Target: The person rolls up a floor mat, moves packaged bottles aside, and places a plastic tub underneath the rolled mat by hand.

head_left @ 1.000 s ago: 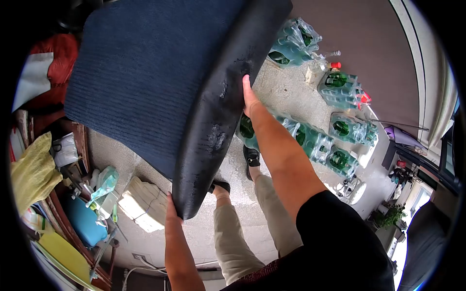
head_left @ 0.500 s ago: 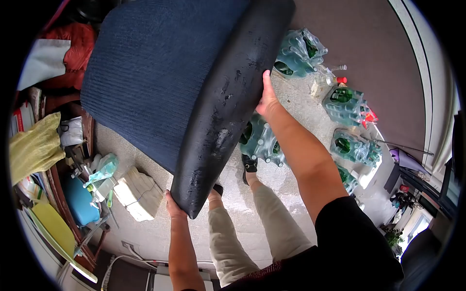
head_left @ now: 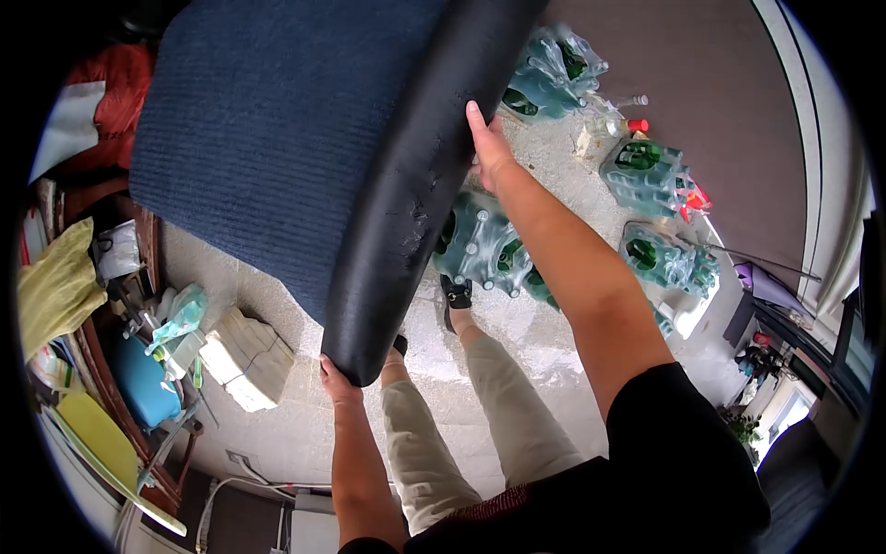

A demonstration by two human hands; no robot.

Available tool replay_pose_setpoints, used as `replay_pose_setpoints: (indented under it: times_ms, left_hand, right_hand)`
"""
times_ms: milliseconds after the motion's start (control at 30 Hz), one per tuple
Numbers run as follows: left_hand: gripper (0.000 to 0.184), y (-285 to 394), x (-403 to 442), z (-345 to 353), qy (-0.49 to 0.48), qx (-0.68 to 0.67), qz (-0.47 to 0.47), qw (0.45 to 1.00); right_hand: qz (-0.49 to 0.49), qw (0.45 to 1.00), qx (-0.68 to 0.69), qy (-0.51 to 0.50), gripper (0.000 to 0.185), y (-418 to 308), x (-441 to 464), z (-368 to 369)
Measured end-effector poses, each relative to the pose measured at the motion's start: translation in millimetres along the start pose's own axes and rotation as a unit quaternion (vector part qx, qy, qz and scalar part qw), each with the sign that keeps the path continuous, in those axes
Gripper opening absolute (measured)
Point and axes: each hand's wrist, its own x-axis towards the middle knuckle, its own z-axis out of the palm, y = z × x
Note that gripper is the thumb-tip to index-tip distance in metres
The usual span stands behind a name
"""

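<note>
Floor (head_left: 558,175): bottle packs (head_left: 643,175) near cushion (head_left: 268,120)
Left hand (head_left: 341,383): holds bottom corner
Right hand (head_left: 491,150): grips black edge (head_left: 392,212)
Cushion: best kept steady

Bottle packs (head_left: 644,175) noted on the floor (head_left: 281,443), right of the cushion (head_left: 268,138). Bundle (head_left: 247,360) on the floor's left side; basin (head_left: 146,383) left of bundle.

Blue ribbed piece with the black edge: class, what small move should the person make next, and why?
Probably a small step back with the right shoe: it looks close to the bottle pack, both the left hand and right hand are on the black edge, and the blue ribbed piece hides floor ahead.
</note>
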Motion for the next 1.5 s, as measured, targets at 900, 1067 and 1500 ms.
replay_pose_setpoints:
  times_ms: [900, 1067, 1500]
  left_hand:
    - [0.071, 22.9, -81.4, 13.5, -0.019, 0.036, -0.193, 0.98]
    - [0.072, 50.2, -122.9, 21.3, -0.034, 0.053, -0.231, 0.971]
    - [0.069, 50.9, -193.0, 12.5, -0.045, 0.077, -0.228, 0.97]
  right_hand:
    - [0.116, 0.973, -0.11, 0.165, 0.076, 263.1, -69.6, -144.3]
    - [0.072, 0.974, -0.117, 0.179, 0.065, 280.7, -66.0, -140.9]
    - [0.109, 0.975, -0.186, 0.046, 0.093, 259.5, -93.8, -20.5]
